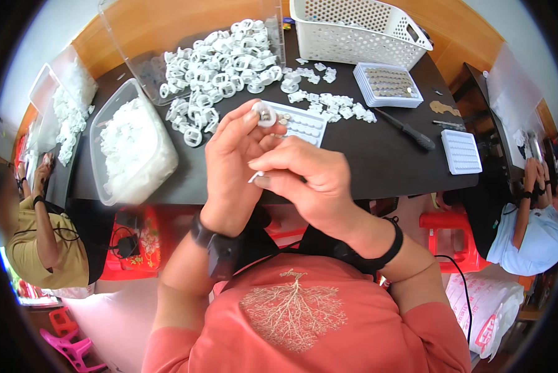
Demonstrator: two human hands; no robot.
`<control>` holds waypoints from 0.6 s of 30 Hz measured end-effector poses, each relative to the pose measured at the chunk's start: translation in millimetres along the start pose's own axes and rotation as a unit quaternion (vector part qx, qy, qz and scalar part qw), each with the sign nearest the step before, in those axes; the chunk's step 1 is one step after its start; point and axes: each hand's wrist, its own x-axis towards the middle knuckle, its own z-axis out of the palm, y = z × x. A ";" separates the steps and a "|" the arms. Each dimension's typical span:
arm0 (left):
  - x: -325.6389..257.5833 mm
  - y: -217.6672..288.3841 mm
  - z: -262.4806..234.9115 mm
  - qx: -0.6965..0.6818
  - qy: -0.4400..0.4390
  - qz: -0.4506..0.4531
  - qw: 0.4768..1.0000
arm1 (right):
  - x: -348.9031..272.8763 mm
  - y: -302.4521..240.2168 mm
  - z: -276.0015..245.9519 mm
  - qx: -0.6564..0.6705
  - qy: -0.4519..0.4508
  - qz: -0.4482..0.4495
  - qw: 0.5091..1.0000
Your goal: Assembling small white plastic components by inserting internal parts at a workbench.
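My left hand [229, 149] is raised above the near table edge, thumb and fingers closed on a white ring-shaped plastic part [266, 115] with a darker centre. Just right of it, my right hand [316, 177] pinches a small thin white plastic piece [255, 177] between thumb and forefinger, apart from the ring. Behind both hands lies a white tray with rows of round hollows [310, 129], partly covered by my fingers. A heap of similar white ring-shaped parts [220, 65] spills from a clear bin lying behind it.
A clear tub of small white pieces [167, 152] stands at left. Behind are loose white pieces [338, 107], a white perforated basket [353, 46] and stacked trays [388, 101]. A black-handled screwdriver [409, 132] and another tray [461, 152] lie right. Two people [527, 227] sit at side tables.
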 end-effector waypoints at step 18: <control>-11.2 -8.0 -10.9 -0.013 0.004 0.000 1.000 | 0.8 -5.1 5.1 -0.125 0.025 -0.088 0.988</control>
